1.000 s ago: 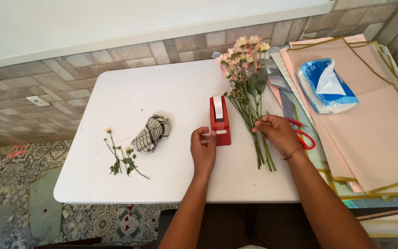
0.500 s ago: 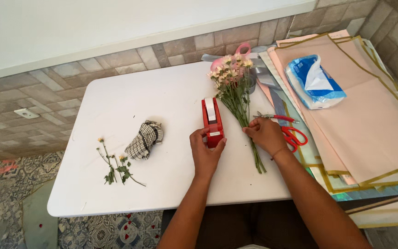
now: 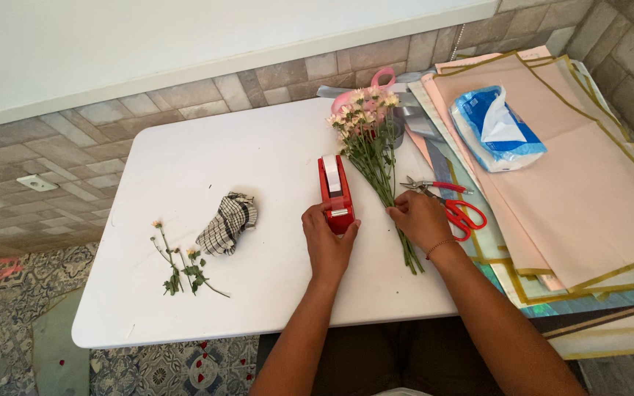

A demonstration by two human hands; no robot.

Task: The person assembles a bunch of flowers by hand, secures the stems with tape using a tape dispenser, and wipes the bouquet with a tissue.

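While left hand (image 3: 329, 238) grips red tape dispenser (image 3: 336, 193) (lengthwise, away), right hand (image 3: 420, 220) clasps bouquet (image 3: 376, 158) stems, blooms far.

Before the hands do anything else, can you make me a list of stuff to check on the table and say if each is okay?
1. Left hand on the near end of the red tape dispenser: ok.
2. Right hand resting on the stems of the flower bunch: ok.
3. Bunch lying flat on the white table, blooms pointing away: ok.
4. Red-handled scissors lying just right of the right hand, blades pointing away from it: ok.
5. Tape end pulled free from the dispenser: cannot tell.
6. Checked cloth and loose flower sprigs lying apart from both hands: ok.
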